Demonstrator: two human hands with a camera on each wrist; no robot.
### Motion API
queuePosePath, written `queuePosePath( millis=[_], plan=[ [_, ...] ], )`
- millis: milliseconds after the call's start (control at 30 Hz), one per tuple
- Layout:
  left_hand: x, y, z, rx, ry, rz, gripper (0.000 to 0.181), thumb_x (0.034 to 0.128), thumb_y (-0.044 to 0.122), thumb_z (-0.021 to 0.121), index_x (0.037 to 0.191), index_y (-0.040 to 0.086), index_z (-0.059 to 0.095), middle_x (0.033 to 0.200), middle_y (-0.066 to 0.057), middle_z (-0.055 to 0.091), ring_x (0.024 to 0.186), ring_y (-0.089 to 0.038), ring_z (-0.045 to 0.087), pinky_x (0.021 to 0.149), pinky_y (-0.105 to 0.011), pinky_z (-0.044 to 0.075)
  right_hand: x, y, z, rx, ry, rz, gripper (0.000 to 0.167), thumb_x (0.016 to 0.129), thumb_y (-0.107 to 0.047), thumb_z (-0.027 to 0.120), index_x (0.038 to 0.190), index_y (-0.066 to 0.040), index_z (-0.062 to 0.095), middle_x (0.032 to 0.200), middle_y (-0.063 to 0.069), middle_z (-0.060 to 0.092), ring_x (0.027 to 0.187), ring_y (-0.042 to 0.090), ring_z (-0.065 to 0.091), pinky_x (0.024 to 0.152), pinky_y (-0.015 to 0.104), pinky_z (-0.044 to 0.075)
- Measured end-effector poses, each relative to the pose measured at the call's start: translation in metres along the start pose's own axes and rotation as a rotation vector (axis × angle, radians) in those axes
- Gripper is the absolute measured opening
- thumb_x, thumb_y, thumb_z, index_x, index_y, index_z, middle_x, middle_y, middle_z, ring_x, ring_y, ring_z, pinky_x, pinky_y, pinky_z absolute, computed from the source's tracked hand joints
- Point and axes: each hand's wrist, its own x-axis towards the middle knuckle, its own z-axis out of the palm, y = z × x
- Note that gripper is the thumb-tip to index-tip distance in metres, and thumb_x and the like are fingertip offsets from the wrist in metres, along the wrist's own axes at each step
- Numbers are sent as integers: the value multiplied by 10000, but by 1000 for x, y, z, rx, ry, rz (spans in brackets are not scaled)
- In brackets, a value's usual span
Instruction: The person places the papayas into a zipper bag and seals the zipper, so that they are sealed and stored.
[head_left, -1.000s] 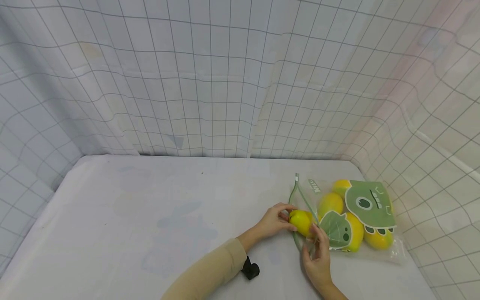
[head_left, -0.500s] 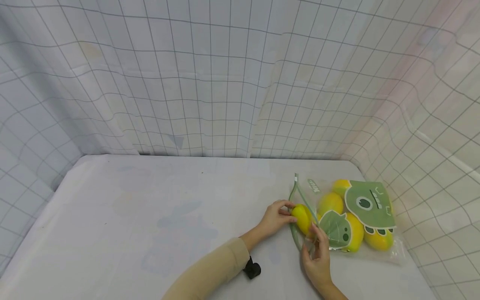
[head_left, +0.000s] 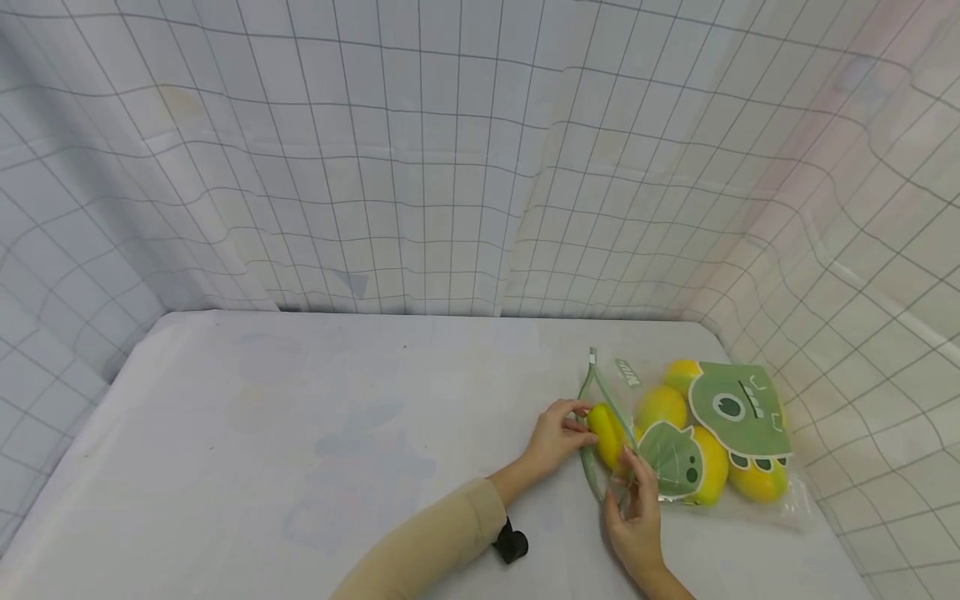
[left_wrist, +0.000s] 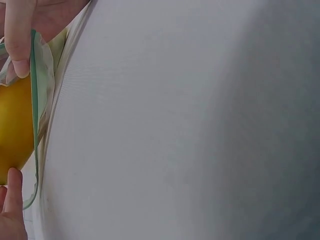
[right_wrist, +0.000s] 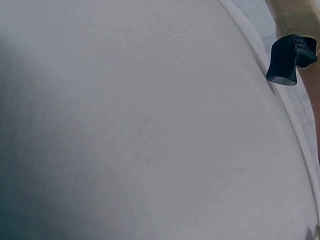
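Note:
A yellow lemon (head_left: pixel 606 435) lies in the mouth of a clear zip bag (head_left: pixel 633 400) with a green edge and green cartoon prints. My left hand (head_left: pixel 551 437) touches the lemon from the left, its fingertips against the fruit. In the left wrist view, a left finger (left_wrist: pixel 15 190) lies straight against the lemon (left_wrist: pixel 15 132). My right hand (head_left: pixel 637 521) pinches the bag's near edge by the opening; its thumb (left_wrist: pixel 19 55) shows at the green strip. Several more lemons (head_left: pixel 662 408) fill the bag's far end, partly covered by the prints. In the right wrist view, my right hand is out of sight.
A white cloth covers the table (head_left: pixel 300 450). Gridded white curtains (head_left: pixel 450 167) rise behind it and at both sides. A black wrist camera (head_left: pixel 512 544) sits under my left forearm, by the beige sleeve (head_left: pixel 442 533).
My left hand has moved slightly right and up, and its grip on the lemon has loosened. The lemon has turned and slipped further into the bag's mouth. My right hand has stayed put.

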Motion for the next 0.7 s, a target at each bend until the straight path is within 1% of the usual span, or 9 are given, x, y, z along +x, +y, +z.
queuePosePath(
  millis=[67,133,233,333,400,533,700],
  plan=[
    [2,-11,3,-12,-1,-3,425,727,-24,726,1129,-19,590,1015,-178,544,817,-294,654,660,-160,518,1,-2,0,-2,-4,13,689,560,392,437,1218,244,299,1282,231,355,1097,180,434,823,130,424],
    [2,-12,4,-28,-13,-9,447,731,-21,723,1156,-8,584,1054,-170,558,850,-276,656,681,-173,523,0,-1,-1,-7,-7,27,688,569,390,441,1225,240,298,1298,201,352,1105,174,428,826,127,424],
    [2,-11,5,-65,-42,-24,486,745,-19,710,1207,-6,559,1160,-179,565,926,-284,642,721,-192,523,-5,7,-2,-8,-9,26,709,564,390,448,1238,230,297,1315,181,347,1114,173,425,832,125,423],
    [2,-11,7,-87,-90,-50,522,772,-17,685,1265,-9,514,1266,-184,520,993,-315,612,755,-211,520,-8,13,-3,-17,-10,38,728,562,390,456,1251,215,299,1331,146,344,1129,157,420,840,119,419],
    [2,-11,8,-85,-123,-68,548,789,-22,666,1302,-13,474,1301,-195,488,1010,-341,598,761,-223,522,-8,13,-2,-16,-10,42,734,557,394,454,1252,214,297,1339,125,341,1137,148,414,843,117,415],
    [2,-13,9,-77,-167,-96,579,817,-13,638,1351,7,415,1306,-210,476,1019,-358,589,773,-237,522,-4,6,-1,-13,-9,44,710,564,393,442,1238,224,297,1336,108,343,1131,145,412,845,118,415],
    [0,-13,8,-58,-181,-118,576,840,50,631,1373,78,412,1294,-174,499,1023,-296,600,777,-208,513,3,-6,1,-14,-9,32,681,570,383,438,1222,238,301,1311,163,352,1111,165,420,840,129,420]
  ],
)
